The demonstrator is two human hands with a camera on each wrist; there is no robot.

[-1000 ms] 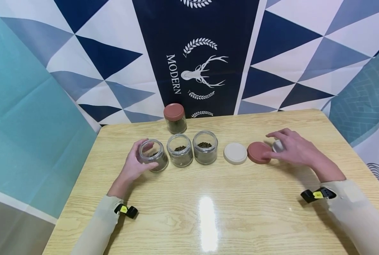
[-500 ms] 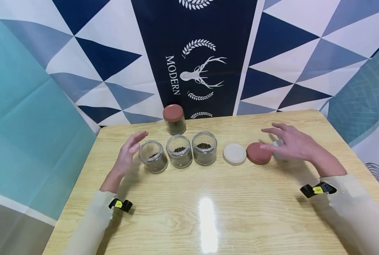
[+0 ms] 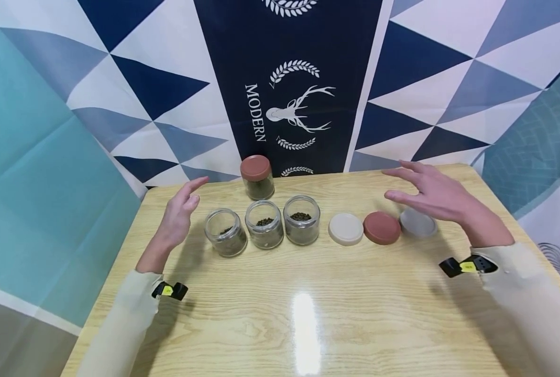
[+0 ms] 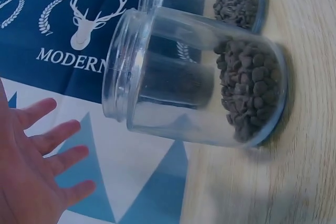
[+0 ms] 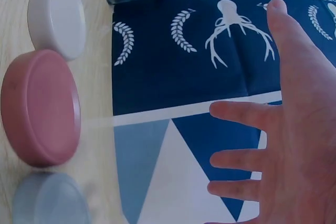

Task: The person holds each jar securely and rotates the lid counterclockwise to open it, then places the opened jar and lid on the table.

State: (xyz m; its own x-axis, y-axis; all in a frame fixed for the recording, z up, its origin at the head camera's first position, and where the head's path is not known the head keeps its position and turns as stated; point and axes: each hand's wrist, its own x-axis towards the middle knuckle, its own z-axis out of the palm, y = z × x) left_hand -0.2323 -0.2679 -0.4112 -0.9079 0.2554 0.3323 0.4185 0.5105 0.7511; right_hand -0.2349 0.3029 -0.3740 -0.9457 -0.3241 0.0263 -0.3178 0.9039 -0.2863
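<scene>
My left hand (image 3: 176, 217) is raised to the left of a row of three lidless glass jars, fingers extended and holding nothing. Nearest to it is the left jar (image 3: 226, 233), with small dark brown pieces (image 4: 251, 85) at its bottom. The middle jar (image 3: 264, 225) and the right jar (image 3: 302, 221) hold similar pieces. My right hand (image 3: 432, 193), fingers spread and holding nothing, hovers above the right end of a lid row. That row has a cream lid (image 3: 346, 229), a red lid (image 3: 382, 228) and a grey lid (image 3: 417, 222), partly covered by the hand.
A jar with a red lid (image 3: 256, 177) stands behind the open jars, near the table's back edge. A patterned cloth (image 3: 289, 94) hangs behind the wooden table (image 3: 242, 303). Teal cloth (image 3: 48, 173) borders the left side.
My left hand has let go of the left jar and moved away to the left and up. My right hand has lifted from the lids, uncovering more of the grey one.
</scene>
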